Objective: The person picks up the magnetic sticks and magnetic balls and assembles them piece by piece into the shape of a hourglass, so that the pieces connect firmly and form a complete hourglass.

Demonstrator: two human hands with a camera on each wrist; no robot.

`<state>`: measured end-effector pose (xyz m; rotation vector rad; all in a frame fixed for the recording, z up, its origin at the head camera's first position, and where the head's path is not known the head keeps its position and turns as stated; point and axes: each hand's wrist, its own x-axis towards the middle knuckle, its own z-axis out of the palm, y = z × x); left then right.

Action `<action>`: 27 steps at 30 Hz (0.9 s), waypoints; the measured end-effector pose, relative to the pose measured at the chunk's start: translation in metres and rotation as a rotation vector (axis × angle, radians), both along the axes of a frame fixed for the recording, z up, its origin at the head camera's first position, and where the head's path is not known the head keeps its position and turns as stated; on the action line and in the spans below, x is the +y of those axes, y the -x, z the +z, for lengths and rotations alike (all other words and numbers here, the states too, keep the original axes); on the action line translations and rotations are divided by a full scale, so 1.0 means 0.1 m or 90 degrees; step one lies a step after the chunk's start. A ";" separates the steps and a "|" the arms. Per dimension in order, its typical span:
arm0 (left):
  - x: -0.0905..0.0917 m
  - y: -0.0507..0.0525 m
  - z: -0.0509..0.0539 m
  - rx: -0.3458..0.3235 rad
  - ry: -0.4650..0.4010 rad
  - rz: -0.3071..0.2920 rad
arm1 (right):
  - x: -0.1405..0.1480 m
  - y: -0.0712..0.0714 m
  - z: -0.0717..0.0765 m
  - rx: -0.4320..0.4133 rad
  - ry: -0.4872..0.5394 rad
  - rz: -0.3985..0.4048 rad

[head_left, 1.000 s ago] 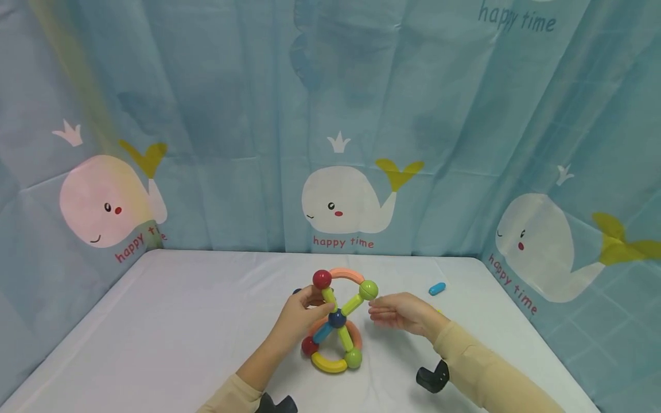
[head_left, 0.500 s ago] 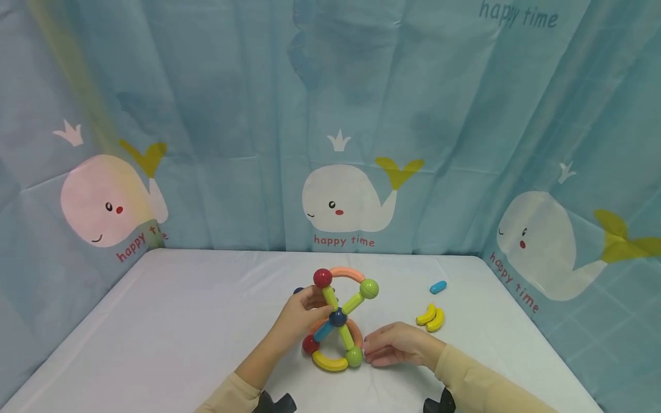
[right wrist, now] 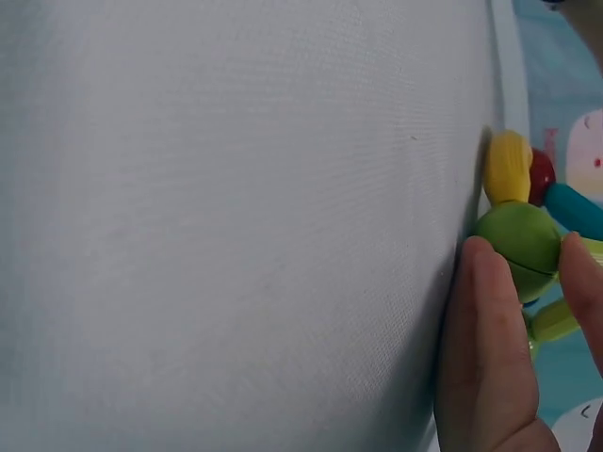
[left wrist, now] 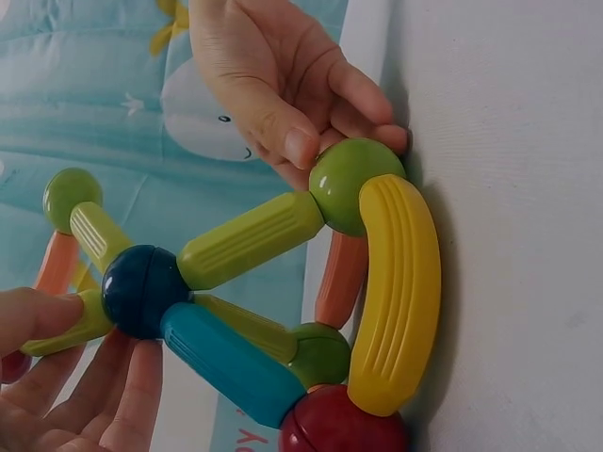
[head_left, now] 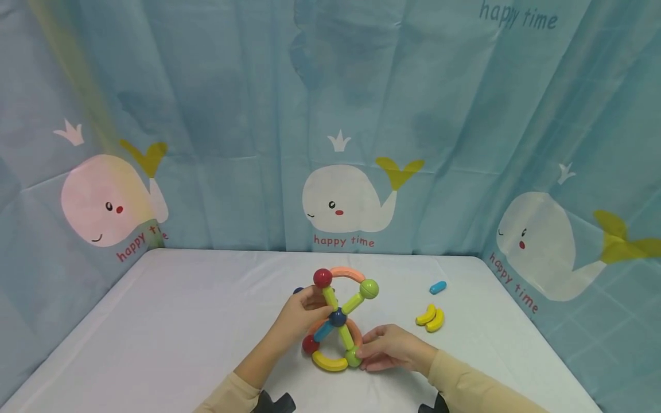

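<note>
A magnetic stick-and-ball construction stands on the white table between both hands. Its dark blue ball joins several rods. Above are a red ball, a green ball and an orange arc. At the bottom, a yellow curved rod links a red ball with a green ball. The left hand grips the upper-left yellow-green rod, its fingers partly hidden. At the lower right, the right hand pinches that bottom green ball between thumb and fingers.
Right of the construction lie two yellow curved rods, with a blue rod farther back. Another dark blue ball shows partly behind the left hand. A whale-print curtain borders the back of the table.
The right hand has come down from beside the upper green ball and now pinches the lower green one, uncovering the yellow rods on the table. The left hand keeps its hold.
</note>
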<state>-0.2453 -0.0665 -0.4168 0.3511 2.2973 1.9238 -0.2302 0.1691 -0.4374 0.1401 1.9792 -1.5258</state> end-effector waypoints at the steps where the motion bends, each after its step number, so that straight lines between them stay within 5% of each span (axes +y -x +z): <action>1: 0.00 0.01 0.00 -0.004 -0.004 -0.006 | -0.01 0.00 0.01 0.006 -0.012 -0.001; 9: -0.09 0.02 0.04 -0.023 -0.037 -0.062 | -0.04 0.04 0.02 0.045 -0.058 0.001; 14: -0.16 0.03 0.05 -0.017 0.000 -0.105 | -0.04 0.08 0.02 0.059 -0.076 0.009; 27: -0.26 0.06 0.09 -0.029 0.057 -0.101 | -0.05 0.21 0.00 0.089 -0.090 0.017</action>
